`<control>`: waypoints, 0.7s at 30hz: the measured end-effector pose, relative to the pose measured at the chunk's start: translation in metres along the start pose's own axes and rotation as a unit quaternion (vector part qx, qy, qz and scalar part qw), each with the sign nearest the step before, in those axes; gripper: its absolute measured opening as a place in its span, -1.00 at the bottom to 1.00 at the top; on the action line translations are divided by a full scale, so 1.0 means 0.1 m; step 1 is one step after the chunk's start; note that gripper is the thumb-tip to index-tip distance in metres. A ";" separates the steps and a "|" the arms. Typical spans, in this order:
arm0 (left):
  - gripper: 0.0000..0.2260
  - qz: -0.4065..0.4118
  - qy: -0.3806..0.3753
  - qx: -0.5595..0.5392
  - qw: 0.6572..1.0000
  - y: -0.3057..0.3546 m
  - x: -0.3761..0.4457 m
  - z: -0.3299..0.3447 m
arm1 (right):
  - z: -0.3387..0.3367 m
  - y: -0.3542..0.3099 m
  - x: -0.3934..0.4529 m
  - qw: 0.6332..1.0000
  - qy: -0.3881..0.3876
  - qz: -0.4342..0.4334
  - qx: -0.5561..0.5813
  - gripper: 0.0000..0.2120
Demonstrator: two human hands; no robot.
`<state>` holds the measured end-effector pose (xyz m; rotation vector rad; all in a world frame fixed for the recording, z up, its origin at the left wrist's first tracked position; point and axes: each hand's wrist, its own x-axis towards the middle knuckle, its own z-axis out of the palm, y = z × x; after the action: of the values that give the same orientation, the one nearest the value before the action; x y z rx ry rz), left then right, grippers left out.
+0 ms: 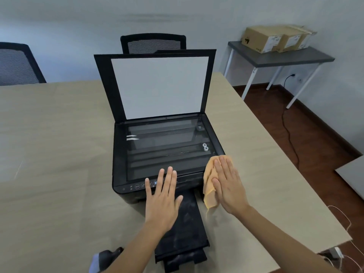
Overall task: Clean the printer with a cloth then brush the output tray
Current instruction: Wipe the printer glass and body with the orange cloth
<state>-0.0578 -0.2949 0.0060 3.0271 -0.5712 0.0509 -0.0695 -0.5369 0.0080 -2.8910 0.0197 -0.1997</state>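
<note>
A black printer (122, 154) stands on a beige table (55, 134), its scanner lid (159, 85) raised and the glass exposed. The dusty black output tray (187, 229) sticks out toward me. My left hand (163, 198) lies flat with straight fingers on the printer's front control panel. My right hand (228, 184) presses an orange cloth (209, 184) flat against the printer's front right corner; the cloth hangs down beside the tray. A dark brush handle (108, 255) shows at the bottom edge, partly hidden by my left forearm.
Two mesh office chairs (153, 43) stand behind the table. A grey side table (279, 56) with cardboard boxes (273, 38) is at the back right. A black cable (287, 131) runs over the wooden floor; white cables (346, 229) lie near the table's right corner.
</note>
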 end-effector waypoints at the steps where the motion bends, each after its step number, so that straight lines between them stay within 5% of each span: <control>1: -0.36 -0.001 -0.004 -0.004 1.000 0.01 0.00 0.00 | 0.04 -0.05 -0.06 1.000 0.006 -0.001 -0.006 -0.45; 6: -0.36 -0.004 -0.012 -0.006 1.000 0.02 0.00 -0.01 | 0.05 0.19 -0.30 0.979 0.005 -0.204 0.008 -0.53; 12: -0.38 0.004 -0.021 -0.018 1.000 -0.01 0.00 -0.03 | 0.01 0.06 -0.13 0.983 0.067 0.022 0.169 -0.49; 17: -0.37 -0.041 -0.005 -0.065 0.997 -0.20 0.00 -0.16 | -0.02 -0.09 -0.02 0.976 0.033 -0.116 0.179 -0.76; 21: -0.35 -0.135 0.051 -0.128 0.981 -0.56 0.02 -0.30 | 0.02 -0.09 -0.03 0.970 0.019 -0.139 0.198 -0.70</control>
<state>-0.0358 -0.2419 0.0335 2.8007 -0.1413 0.1102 -0.0722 -0.5273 0.0084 -2.4792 -0.3762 -0.2739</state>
